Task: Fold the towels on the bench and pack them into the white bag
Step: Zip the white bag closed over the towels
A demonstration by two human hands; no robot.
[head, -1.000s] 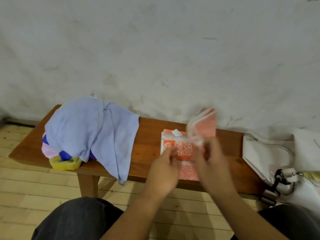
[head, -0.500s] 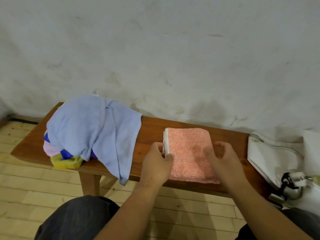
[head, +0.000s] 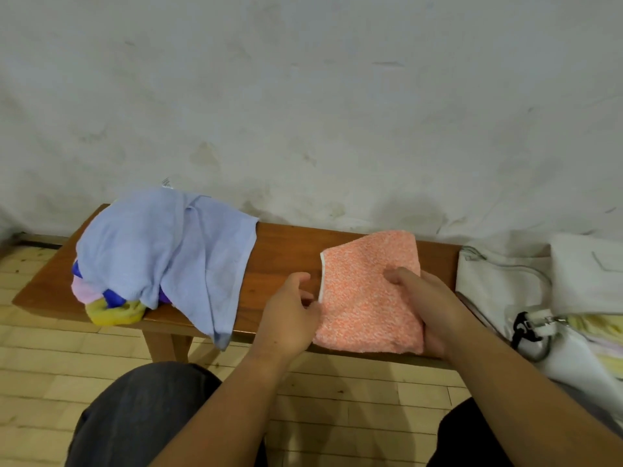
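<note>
A folded orange-and-white towel (head: 365,294) is raised off the wooden bench (head: 286,251), tilted with its far edge up. My right hand (head: 428,305) grips its right side, thumb on top and fingers underneath. My left hand (head: 291,315) is at the towel's left white-trimmed edge with fingers loosely curled; whether it pinches the edge is unclear. A pile of unfolded towels sits on the bench's left end, a light blue towel (head: 168,251) draped over pink, blue and yellow ones (head: 111,310). The white bag (head: 505,288) lies to the right of the bench.
A grey-white wall rises right behind the bench. Pale folded cloth (head: 603,332) shows inside the bag's opening, beside a black strap clip (head: 526,326). My knees in dark trousers (head: 145,416) are below the bench's front edge. The floor is light wooden planks.
The orange towel's last fold was laid over and flattened on the bench. My right hand has now taken its right side and lifted it, shifting it toward the bag. My left hand has loosened.
</note>
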